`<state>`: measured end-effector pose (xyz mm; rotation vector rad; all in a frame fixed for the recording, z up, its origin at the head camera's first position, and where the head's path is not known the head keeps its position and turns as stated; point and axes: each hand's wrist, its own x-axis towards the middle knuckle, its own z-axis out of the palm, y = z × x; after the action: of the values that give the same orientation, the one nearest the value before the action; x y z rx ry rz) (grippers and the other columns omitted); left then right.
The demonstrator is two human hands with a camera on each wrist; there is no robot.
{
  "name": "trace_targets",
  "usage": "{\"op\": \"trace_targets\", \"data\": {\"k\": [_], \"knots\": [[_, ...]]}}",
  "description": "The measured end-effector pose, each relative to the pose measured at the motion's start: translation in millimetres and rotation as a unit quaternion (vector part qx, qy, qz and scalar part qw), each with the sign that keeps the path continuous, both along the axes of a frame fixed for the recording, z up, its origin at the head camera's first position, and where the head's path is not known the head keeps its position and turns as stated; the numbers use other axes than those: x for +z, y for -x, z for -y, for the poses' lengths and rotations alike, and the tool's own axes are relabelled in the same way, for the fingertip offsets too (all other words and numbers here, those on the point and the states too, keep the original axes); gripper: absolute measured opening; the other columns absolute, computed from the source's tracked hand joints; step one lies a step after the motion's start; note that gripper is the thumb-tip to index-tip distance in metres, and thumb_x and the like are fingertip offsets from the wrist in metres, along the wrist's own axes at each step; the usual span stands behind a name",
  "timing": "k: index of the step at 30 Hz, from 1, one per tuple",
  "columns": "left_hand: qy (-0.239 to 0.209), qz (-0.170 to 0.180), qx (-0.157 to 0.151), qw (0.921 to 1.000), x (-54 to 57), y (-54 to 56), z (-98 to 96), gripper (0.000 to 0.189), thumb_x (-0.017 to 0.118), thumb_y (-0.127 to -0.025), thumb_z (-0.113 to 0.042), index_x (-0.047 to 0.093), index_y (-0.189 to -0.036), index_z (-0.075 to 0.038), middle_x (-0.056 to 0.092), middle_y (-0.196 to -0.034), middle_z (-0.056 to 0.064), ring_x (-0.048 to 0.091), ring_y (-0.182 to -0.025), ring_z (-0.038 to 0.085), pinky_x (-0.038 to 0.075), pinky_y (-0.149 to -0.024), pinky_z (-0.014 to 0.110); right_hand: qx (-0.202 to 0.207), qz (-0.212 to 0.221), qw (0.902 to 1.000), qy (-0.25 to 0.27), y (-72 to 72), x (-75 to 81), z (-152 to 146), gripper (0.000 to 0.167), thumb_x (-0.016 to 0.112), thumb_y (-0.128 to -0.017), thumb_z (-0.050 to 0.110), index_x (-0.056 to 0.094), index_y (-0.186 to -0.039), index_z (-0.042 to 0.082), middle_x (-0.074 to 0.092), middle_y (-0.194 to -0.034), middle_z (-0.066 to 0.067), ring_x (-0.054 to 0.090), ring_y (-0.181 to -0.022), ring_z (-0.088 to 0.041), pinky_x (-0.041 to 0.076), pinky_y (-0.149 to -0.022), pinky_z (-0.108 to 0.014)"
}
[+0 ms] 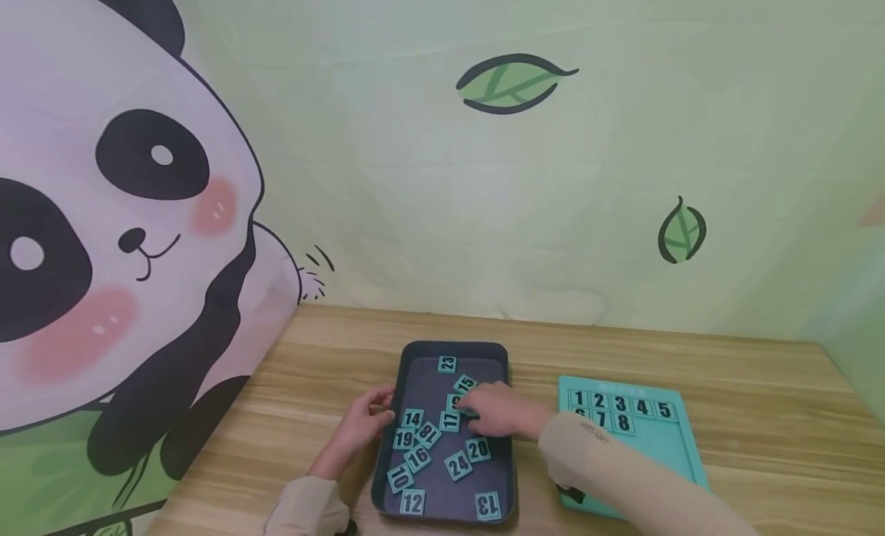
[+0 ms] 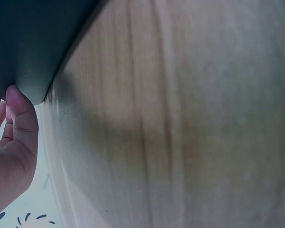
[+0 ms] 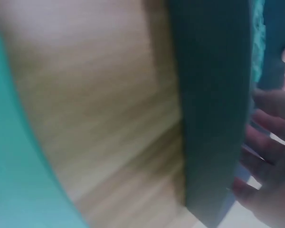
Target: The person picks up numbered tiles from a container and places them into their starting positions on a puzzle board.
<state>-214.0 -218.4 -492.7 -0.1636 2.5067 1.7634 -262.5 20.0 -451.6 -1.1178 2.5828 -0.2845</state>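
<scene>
A dark rectangular tray holds several teal number tiles lying loose, among them 23, 15, 14, 18 and 12. My right hand reaches over the tray's right rim, its fingertips at the 9 tile. Thumb and index finger look apart there, and the hand partly covers the tile. The 17 tile lies just below the 9. Beside the tray's left wall is my left hand, fingers loosely bent. In the left wrist view its thumb touches the tray's outer side.
To the tray's right lies a teal board with tiles 1 to 5 in its top row and 6, 7, 8 below; my right forearm crosses over it. Both stand on a wood-grain table. Behind rises a wall cloth printed with leaves and a panda.
</scene>
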Motion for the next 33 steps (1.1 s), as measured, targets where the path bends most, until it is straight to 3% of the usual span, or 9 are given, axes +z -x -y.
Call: {"op": "trace_targets", "data": {"k": [7,10,15,24,33], "knots": [[-0.002,0.021,0.012,0.9997,-0.2,0.2,-1.2,0.040,0.048,-0.084,0.001,0.046,-0.124,-0.001,0.048,-0.105,0.016,0.054,-0.088,0.022,0.049,-0.063,0.031,0.003,-0.121,0.9923,0.026,-0.1,-15.4,5.7,0.031,0.060,-0.079,0.021,0.062,-0.108,0.013,0.061,-0.101,-0.004,0.056,-0.095,-0.020,0.046,-0.078,-0.041],[0.002,0.028,0.018,0.9995,-0.7,1.0,-2.6,0.040,0.048,-0.084,0.002,0.046,-0.125,-0.001,0.048,-0.106,0.017,0.054,-0.089,0.022,0.048,-0.063,0.031,-0.011,-0.147,0.9887,0.027,1.0,-21.3,9.4,0.028,0.061,-0.077,0.021,0.064,-0.104,0.014,0.060,-0.098,-0.002,0.055,-0.088,-0.019,0.045,-0.071,-0.038],[0.005,0.030,0.018,0.9994,0.9,0.2,-3.5,0.040,0.048,-0.085,0.002,0.046,-0.125,-0.002,0.048,-0.106,0.016,0.053,-0.089,0.022,0.048,-0.063,0.031,-0.037,-0.161,0.9857,0.034,3.3,-28.0,14.0,0.027,0.060,-0.078,0.020,0.065,-0.103,0.014,0.058,-0.097,-0.002,0.051,-0.082,-0.016,0.042,-0.068,-0.032],[0.007,0.028,0.013,0.9995,1.6,0.3,-3.0,0.040,0.047,-0.085,0.002,0.046,-0.125,-0.001,0.048,-0.106,0.015,0.053,-0.089,0.022,0.049,-0.064,0.031,-0.072,-0.148,0.9848,0.056,9.4,-36.8,20.0,0.026,0.060,-0.079,0.024,0.065,-0.104,0.016,0.053,-0.094,0.000,0.045,-0.082,-0.014,0.038,-0.068,-0.029],[-0.001,0.021,0.013,0.9997,3.7,-1.3,-3.9,0.040,0.047,-0.085,0.002,0.045,-0.125,0.000,0.048,-0.106,0.016,0.052,-0.088,0.021,0.049,-0.065,0.032,-0.044,-0.159,0.9841,0.065,7.5,-35.6,20.4,0.026,0.060,-0.079,0.024,0.066,-0.104,0.022,0.055,-0.093,0.002,0.043,-0.081,-0.012,0.036,-0.069,-0.028]]}}
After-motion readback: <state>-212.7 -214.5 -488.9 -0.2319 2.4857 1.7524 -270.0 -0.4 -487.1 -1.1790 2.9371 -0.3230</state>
